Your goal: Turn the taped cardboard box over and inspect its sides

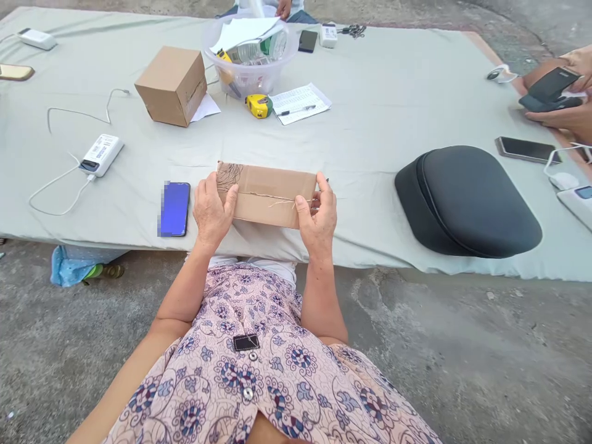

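Note:
Between my two hands is a small brown cardboard box (268,188), near the table's front edge. Dark scribbled lines mark its upper left corner, and a torn, frayed seam runs along its length. My left hand (215,206) grips the left end, thumb on the near face. At the right end, my right hand (318,213) has its thumb on the seam and its fingers around the edge. A phone with a lit blue screen (174,209) lies just left of my left hand.
A larger cardboard box (171,86), a plastic basket (250,74), a yellow tape measure (259,106) and a paper sheet with a pen (303,103) stand beyond. A black case (467,200) is at right, a power bank (102,154) at left. Other people's hands (562,102) hold a dark object.

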The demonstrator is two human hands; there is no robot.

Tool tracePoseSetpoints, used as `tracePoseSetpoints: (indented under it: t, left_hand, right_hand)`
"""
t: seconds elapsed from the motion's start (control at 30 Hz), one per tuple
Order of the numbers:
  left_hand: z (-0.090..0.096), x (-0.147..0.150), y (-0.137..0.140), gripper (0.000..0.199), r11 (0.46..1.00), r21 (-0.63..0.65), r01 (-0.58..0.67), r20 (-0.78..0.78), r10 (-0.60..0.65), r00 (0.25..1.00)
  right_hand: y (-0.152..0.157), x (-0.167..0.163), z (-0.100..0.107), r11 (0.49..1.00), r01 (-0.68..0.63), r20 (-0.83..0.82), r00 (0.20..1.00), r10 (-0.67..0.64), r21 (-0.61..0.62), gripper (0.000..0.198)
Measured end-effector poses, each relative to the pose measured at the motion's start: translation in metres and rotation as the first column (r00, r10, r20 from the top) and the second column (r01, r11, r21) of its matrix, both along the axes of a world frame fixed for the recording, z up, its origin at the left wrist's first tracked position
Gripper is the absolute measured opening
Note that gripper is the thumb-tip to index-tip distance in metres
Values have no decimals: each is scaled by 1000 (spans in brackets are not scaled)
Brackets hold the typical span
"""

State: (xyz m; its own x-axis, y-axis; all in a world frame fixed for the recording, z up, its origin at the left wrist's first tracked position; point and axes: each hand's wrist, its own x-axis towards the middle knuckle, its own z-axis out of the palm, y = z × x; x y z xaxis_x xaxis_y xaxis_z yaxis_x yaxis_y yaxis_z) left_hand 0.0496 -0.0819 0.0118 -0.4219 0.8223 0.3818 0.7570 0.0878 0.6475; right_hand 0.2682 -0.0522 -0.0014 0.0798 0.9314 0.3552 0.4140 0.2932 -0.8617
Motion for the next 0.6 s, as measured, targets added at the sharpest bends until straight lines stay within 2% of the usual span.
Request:
tracePoseSetpoints:
  t: [0.1,0.23,0.4,0.6]
  left_hand:
    - [-2,-1,-2,66,999,32,7,1,-7,1000]
    - [-3,-2,-4,69,999,36,2,-8,-2,1000]
    - [-2,-2,-7,68,1000,25,1,-30,-1,1000]
    - [-1,-1,-3,65,999,52,-8,-16,9,1000]
  right_hand:
    - [5,5,-4,997,-74,-105,992,70,-26,54]
    - [20,10,-11,986,-167,-303,941,152,-26,50]
    - [38,2,-13,991,-135,-404,907,123,-1,42]
    - [56,-6,-13,984,-168,-480,869,120,-57,51]
